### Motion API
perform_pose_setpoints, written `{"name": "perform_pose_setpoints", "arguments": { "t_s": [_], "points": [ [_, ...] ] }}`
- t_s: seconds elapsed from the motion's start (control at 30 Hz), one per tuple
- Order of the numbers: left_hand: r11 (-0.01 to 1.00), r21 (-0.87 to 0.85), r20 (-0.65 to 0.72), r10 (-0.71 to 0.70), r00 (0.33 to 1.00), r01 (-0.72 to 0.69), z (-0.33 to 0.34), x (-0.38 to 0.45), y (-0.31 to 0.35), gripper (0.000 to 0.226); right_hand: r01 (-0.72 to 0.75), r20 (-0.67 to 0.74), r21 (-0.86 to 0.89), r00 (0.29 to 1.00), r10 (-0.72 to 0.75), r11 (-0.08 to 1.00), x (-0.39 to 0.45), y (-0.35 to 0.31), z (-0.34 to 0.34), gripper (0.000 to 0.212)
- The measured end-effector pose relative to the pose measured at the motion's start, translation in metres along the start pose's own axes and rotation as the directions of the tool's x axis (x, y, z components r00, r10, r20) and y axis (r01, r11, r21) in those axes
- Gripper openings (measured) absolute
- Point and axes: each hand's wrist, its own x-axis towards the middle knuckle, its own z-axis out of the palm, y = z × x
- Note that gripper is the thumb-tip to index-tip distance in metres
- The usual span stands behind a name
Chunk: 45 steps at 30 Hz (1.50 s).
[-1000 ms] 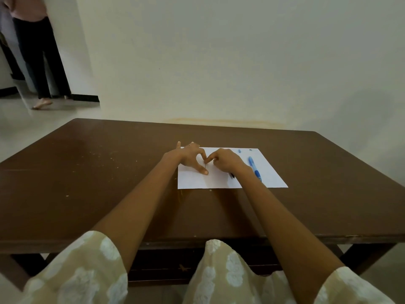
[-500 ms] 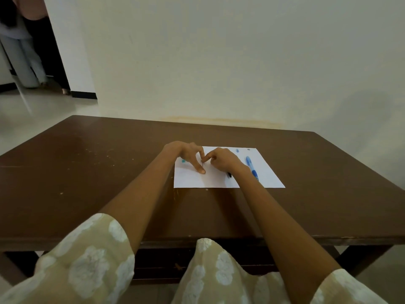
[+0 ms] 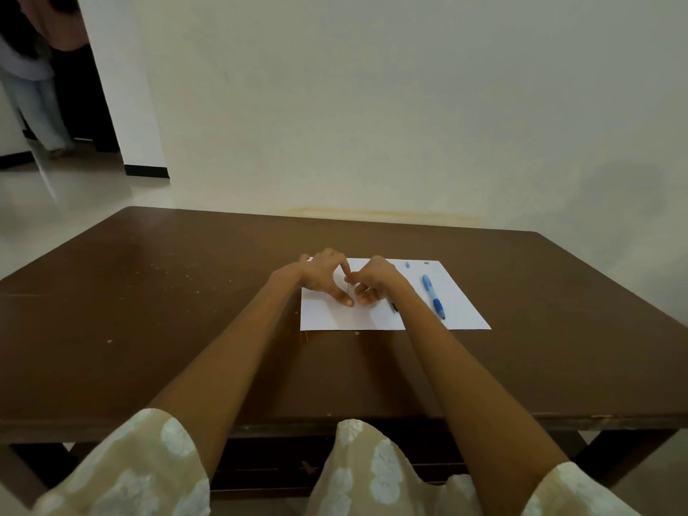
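Both of your hands work over the white sheet of paper (image 3: 335, 318), which lies on the brown table (image 3: 186, 329). Your left hand (image 3: 322, 273) sits over the sheet's far-left corner, thumb spread wide from the curved forefinger, its tip pressed onto the sheet. Your right hand (image 3: 378, 283), over the sheet's middle, has its fingers curled, thumb and forefinger pinching the top of a thin dark rod (image 3: 348, 289) (too fine to identify) that stands upright on the sheet left of centre. A blue pen (image 3: 433, 296) lies on the sheet's right half. A black object (image 3: 394, 307) on the sheet shows partly beside your right wrist.
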Motion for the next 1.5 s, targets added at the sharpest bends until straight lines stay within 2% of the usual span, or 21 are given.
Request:
{"name": "perform_pose_setpoints", "arguments": {
  "t_s": [0.17, 0.3, 0.37, 0.43, 0.5, 0.57, 0.67, 0.87, 0.93, 1.0, 1.03, 1.13, 1.2, 1.27, 1.4, 1.5],
  "points": [
    [0.998, -0.06, -0.009, 0.012, 1.0, -0.012, 0.004, 0.002, -0.006, 0.054, -0.018, 0.037, 0.049, 0.999, 0.016, 0.999, 0.001, -0.004, 0.005, 0.019],
    [0.997, -0.075, -0.016, 0.0, 1.0, -0.001, 0.005, 0.001, -0.007, 0.057, -0.013, 0.031, 0.048, 0.999, 0.011, 0.999, 0.003, -0.004, 0.005, 0.017],
    [0.995, -0.101, -0.061, 0.006, 0.998, -0.012, 0.006, 0.0, -0.006, 0.06, -0.002, 0.012, 0.053, 1.0, 0.001, 0.999, 0.003, -0.004, 0.003, 0.022],
    [0.981, -0.189, -0.156, 0.006, 0.988, -0.036, 0.006, -0.002, -0.004, 0.061, 0.016, -0.016, 0.135, 1.0, -0.014, 0.991, 0.0, -0.002, -0.003, 0.027],
    [0.931, -0.36, -0.281, -0.05, 0.959, -0.057, 0.005, -0.004, 0.004, 0.057, 0.083, -0.075, 0.242, 0.995, -0.067, 0.967, -0.004, 0.002, -0.012, 0.029],
    [0.838, -0.539, -0.352, -0.133, 0.927, -0.084, 0.002, -0.005, 0.015, 0.046, 0.182, -0.155, 0.31, 0.978, -0.139, 0.933, -0.009, 0.008, -0.022, 0.029],
    [0.702, -0.703, -0.321, -0.174, 0.931, -0.111, 0.0, -0.002, 0.039, 0.024, 0.252, -0.204, 0.398, 0.962, -0.183, 0.882, -0.018, 0.016, -0.033, 0.024],
    [0.604, -0.785, -0.353, -0.254, 0.901, -0.137, 0.011, 0.013, 0.069, 0.013, 0.279, -0.226, 0.442, 0.954, -0.195, 0.853, -0.022, 0.033, -0.045, 0.021],
    [0.594, -0.792, -0.356, -0.268, 0.895, -0.137, 0.013, 0.015, 0.075, 0.012, 0.29, -0.242, 0.441, 0.95, -0.198, 0.85, -0.02, 0.039, -0.05, 0.027],
    [0.574, -0.807, -0.343, -0.262, 0.902, -0.14, 0.014, 0.017, 0.08, 0.016, 0.295, -0.305, 0.41, 0.936, -0.175, 0.863, -0.015, 0.048, -0.057, 0.037],
    [0.554, -0.821, -0.332, -0.266, 0.905, -0.138, 0.014, 0.018, 0.082, 0.021, 0.285, -0.363, 0.342, 0.919, -0.154, 0.895, -0.011, 0.055, -0.06, 0.038],
    [0.45, -0.883, -0.29, -0.308, 0.906, -0.13, 0.016, 0.021, 0.082, 0.024, 0.128, -0.496, 0.004, 0.862, -0.109, 0.992, 0.004, 0.078, -0.069, 0.034],
    [0.378, -0.917, -0.262, -0.326, 0.908, -0.128, 0.018, 0.022, 0.081, 0.021, -0.001, -0.448, -0.107, 0.893, -0.047, 0.994, 0.01, 0.091, -0.071, 0.031],
    [0.314, -0.942, -0.227, -0.333, 0.915, -0.12, 0.018, 0.024, 0.079, 0.015, -0.078, -0.381, -0.17, 0.924, 0.007, 0.982, 0.015, 0.099, -0.07, 0.042],
    [0.241, -0.963, -0.198, -0.334, 0.922, -0.12, 0.016, 0.025, 0.075, 0.018, -0.113, -0.341, -0.201, 0.939, 0.039, 0.973, 0.024, 0.098, -0.071, 0.05],
    [0.201, -0.971, -0.194, -0.336, 0.922, -0.131, 0.015, 0.027, 0.073, 0.02, -0.128, -0.261, -0.124, 0.961, 0.092, 0.984, 0.031, 0.091, -0.08, 0.045]
  ]
}}
